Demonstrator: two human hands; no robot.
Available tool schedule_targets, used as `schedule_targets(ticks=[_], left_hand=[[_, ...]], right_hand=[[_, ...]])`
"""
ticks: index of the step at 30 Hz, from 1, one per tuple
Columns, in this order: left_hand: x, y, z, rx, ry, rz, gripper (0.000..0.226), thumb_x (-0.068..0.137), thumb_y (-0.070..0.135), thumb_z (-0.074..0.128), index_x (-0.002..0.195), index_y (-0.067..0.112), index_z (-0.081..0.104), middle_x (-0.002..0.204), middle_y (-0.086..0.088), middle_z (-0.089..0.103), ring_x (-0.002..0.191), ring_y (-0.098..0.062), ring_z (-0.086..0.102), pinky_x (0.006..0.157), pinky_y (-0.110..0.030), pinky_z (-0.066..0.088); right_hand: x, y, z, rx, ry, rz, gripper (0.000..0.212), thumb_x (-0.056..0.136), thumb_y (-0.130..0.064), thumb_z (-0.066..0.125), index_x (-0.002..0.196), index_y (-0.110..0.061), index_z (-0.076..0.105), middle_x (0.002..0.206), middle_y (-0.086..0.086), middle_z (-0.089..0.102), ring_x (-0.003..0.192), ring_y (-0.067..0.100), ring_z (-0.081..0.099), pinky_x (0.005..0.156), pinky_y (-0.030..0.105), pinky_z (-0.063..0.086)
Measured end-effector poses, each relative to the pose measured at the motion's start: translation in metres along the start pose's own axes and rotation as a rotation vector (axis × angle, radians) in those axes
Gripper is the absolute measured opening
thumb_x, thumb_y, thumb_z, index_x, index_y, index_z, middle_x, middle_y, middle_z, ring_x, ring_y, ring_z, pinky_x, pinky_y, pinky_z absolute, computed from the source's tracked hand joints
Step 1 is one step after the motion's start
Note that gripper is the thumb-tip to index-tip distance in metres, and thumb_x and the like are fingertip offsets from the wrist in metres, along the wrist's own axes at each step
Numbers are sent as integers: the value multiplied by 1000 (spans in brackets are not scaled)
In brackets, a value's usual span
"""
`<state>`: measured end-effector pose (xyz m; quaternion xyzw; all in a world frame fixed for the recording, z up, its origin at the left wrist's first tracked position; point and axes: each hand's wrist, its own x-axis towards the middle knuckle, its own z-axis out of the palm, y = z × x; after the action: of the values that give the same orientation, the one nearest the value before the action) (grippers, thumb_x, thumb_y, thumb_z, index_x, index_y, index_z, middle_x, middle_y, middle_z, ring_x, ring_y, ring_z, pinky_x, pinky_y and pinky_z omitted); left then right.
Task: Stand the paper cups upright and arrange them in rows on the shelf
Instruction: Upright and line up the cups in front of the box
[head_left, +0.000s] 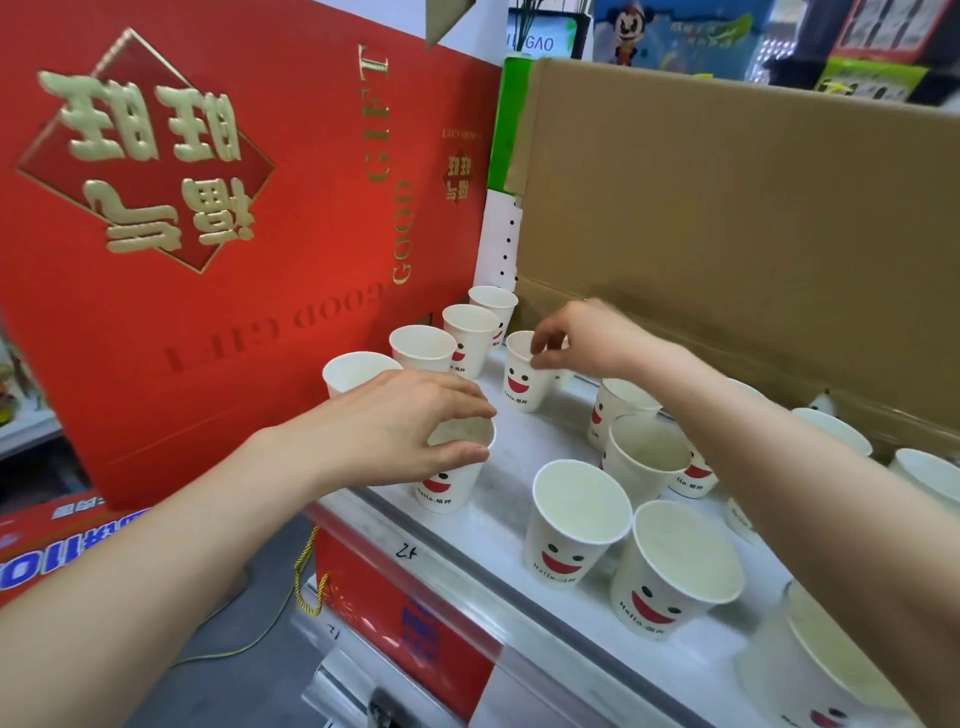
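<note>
Meanwhile, on a white shelf (519, 448) beside a red gift box (234, 322), the left grip (410, 431) clasps one upright white smiley-face paper cup (449, 487) from above, while the right grip (587, 338) pinches the rim of a second cup (522, 387) farther back.

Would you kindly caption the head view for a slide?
Left hand grips the front-left paper cup, right hand pinches the rear paper cup, upright at the shelf beside a red gift box.
</note>
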<state>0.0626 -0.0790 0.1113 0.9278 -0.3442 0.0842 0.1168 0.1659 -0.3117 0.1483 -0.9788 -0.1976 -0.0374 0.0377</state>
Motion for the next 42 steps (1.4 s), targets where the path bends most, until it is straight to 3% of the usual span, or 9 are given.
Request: schedule_targets(ticks=[6, 10, 16, 20, 23, 28, 31, 35, 42], left_hand=[[-5, 5, 3, -30, 89, -31, 64, 79, 71, 38, 126, 33, 58, 133, 17, 53, 123, -3, 47, 99, -28, 42], [-14, 17, 3, -48, 191, -71, 50, 75, 65, 53, 109, 30, 65, 115, 19, 59, 110, -2, 53, 91, -31, 46], [-34, 22, 9, -9, 280, -117, 27, 77, 48, 68, 95, 27, 66, 103, 15, 63, 102, -9, 56, 82, -30, 46], [-40, 21, 13, 16, 327, -95, 12, 79, 31, 73, 89, 24, 70, 94, 12, 66, 95, -14, 60, 73, -40, 51], [-43, 14, 12, 19, 311, -69, 8, 80, 26, 73, 87, 23, 70, 87, 11, 68, 88, -15, 61, 69, -38, 51], [-46, 5, 5, 11, 282, -62, 8, 80, 25, 74, 88, 26, 72, 84, 11, 69, 86, -14, 62, 69, -40, 51], [-46, 3, 6, -11, 270, -65, 12, 80, 26, 74, 91, 25, 73, 87, 10, 70, 88, -15, 62, 72, -40, 51], [-45, 2, 7, -4, 254, -72, 12, 80, 24, 74, 92, 24, 73, 88, 8, 70, 89, -16, 61, 74, -41, 50], [-43, 2, 7, 25, 235, -72, 13, 82, 26, 71, 95, 24, 73, 90, 7, 70, 91, -17, 61, 74, -40, 49]], right_hand=[[-52, 17, -35, -88, 9, 87, 11, 81, -36, 72, 82, -25, 73, 70, -12, 63, 64, 8, 55, 55, 22, 39], [-70, 20, -28, -200, -96, 243, 23, 74, -44, 77, 75, -22, 68, 67, -3, 62, 62, 17, 58, 55, 24, 43], [-70, 18, -13, -195, 26, 303, 8, 79, -20, 69, 83, -15, 73, 73, 5, 64, 67, 27, 61, 56, 27, 46], [-75, 7, -26, -261, 279, 197, 10, 81, -16, 62, 80, -15, 71, 74, 8, 64, 74, 31, 58, 59, 30, 43], [-77, -15, -34, -219, 353, -15, 9, 86, -22, 64, 81, -17, 70, 79, 3, 66, 86, 25, 49, 62, 33, 42], [-66, -39, -12, -206, 198, -216, 7, 85, -21, 68, 89, -23, 73, 87, -2, 66, 83, 14, 37, 69, 36, 45], [-62, -39, 3, -159, 110, -214, 9, 86, -21, 69, 93, -25, 74, 88, -10, 68, 83, 13, 45, 67, 26, 34], [-65, -38, 4, -72, 27, -165, 8, 84, -17, 69, 85, -24, 72, 84, -8, 70, 78, 13, 59, 67, 26, 46], [-62, -39, 6, -97, 23, -166, 7, 84, -15, 70, 85, -21, 72, 84, -5, 71, 81, 16, 62, 74, 34, 54]])
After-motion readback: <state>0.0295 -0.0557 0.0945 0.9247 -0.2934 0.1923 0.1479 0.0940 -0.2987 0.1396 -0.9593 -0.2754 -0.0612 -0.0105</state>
